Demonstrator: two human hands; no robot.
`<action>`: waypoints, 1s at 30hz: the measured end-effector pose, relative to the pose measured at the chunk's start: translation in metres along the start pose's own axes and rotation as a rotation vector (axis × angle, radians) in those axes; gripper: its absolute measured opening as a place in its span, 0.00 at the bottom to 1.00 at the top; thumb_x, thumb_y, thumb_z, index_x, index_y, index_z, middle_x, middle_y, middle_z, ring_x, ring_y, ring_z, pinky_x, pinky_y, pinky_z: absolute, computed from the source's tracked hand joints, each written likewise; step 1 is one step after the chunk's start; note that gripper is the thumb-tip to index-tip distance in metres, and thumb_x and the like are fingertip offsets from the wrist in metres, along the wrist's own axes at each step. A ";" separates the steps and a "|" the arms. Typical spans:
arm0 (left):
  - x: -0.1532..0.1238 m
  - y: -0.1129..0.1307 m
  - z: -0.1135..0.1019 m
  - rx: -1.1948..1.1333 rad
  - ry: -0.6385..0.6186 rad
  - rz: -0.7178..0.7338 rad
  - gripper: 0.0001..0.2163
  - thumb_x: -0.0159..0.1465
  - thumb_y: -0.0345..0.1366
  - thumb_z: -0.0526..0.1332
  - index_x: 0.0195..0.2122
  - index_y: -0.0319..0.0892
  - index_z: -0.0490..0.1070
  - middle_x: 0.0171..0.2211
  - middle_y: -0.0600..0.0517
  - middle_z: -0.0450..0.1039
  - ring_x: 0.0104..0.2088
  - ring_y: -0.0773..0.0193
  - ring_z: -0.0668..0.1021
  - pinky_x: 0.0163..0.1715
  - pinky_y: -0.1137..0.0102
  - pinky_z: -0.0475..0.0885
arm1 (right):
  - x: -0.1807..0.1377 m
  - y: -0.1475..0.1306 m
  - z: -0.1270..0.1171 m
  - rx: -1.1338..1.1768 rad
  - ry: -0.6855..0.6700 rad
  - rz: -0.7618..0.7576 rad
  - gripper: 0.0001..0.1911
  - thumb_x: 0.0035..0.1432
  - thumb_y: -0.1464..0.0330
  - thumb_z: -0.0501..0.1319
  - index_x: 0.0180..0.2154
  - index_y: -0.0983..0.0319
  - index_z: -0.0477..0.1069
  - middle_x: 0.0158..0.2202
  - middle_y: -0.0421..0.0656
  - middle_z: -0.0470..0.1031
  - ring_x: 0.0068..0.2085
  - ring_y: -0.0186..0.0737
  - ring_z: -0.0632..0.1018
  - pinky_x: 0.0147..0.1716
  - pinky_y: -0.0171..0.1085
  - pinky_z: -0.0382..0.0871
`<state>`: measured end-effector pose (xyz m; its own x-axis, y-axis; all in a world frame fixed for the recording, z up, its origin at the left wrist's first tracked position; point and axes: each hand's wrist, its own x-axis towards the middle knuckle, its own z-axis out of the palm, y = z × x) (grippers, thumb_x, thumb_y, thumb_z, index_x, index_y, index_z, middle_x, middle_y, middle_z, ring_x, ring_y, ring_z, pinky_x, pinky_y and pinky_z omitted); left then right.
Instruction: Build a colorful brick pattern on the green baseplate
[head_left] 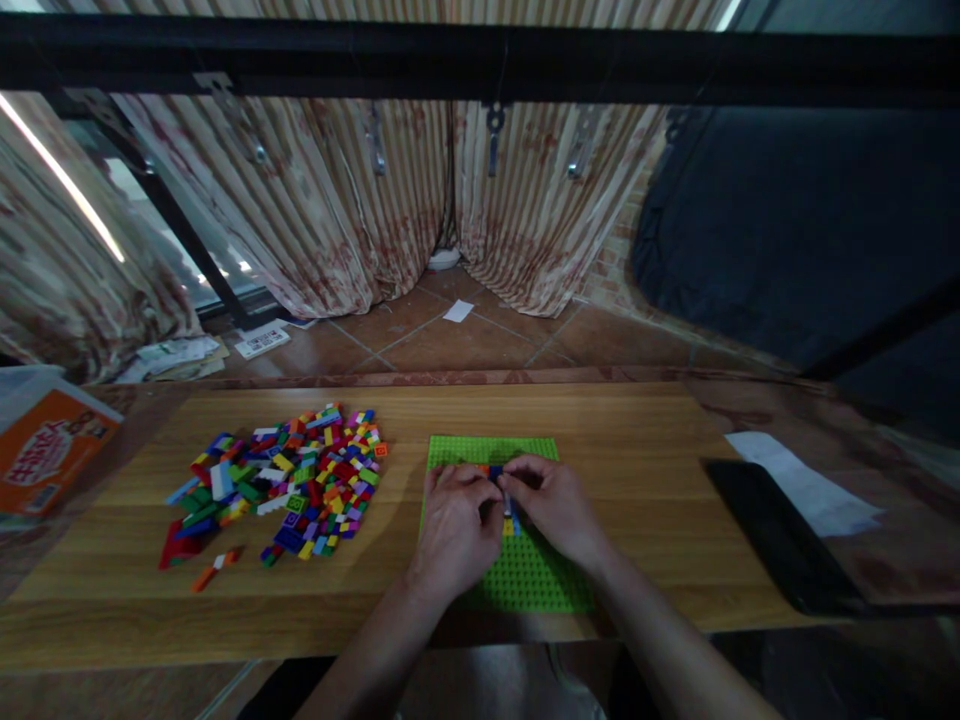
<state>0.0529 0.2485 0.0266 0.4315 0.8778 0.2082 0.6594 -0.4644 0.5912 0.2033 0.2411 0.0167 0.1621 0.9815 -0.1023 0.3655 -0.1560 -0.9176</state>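
Observation:
A green studded baseplate (536, 585) lies flat on the wooden table. Near its middle sits a small group of building bricks, with a dark blue brick (495, 473), a light blue brick (515, 524) and a yellow brick (508, 527) showing. My left hand (461, 520) is closed at the group's left side, thumb and forefinger pinched against the bricks. From the right, my right hand (555, 505) pinches at the same bricks, its fingertips almost meeting the left ones. Fingers hide much of the group, so I cannot tell how each brick sits.
A wide pile of loose colourful bricks (322, 475) covers the table's left part. At the right edge lies a black flat object (780, 535) beside a white paper sheet (806, 485). An orange and white container (49, 450) stands at far left. A dark bar (480, 65) crosses above.

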 end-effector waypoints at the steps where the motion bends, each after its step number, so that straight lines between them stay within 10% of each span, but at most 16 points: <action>1: 0.000 0.000 0.000 0.001 -0.002 0.005 0.06 0.60 0.29 0.61 0.30 0.46 0.76 0.34 0.52 0.74 0.40 0.58 0.74 0.48 0.57 0.64 | -0.001 -0.001 0.000 -0.037 0.015 -0.024 0.09 0.52 0.63 0.60 0.30 0.61 0.75 0.27 0.41 0.77 0.28 0.36 0.75 0.29 0.34 0.68; 30: 0.000 -0.007 -0.002 -0.032 -0.064 0.062 0.08 0.59 0.26 0.60 0.30 0.45 0.75 0.33 0.52 0.73 0.40 0.60 0.73 0.49 0.59 0.65 | -0.002 -0.014 -0.001 -0.327 0.084 -0.059 0.10 0.53 0.69 0.57 0.27 0.60 0.77 0.27 0.41 0.80 0.29 0.38 0.78 0.31 0.35 0.66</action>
<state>0.0474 0.2521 0.0241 0.5097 0.8378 0.1954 0.6107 -0.5123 0.6038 0.1984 0.2412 0.0305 0.2019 0.9794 -0.0079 0.6491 -0.1399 -0.7478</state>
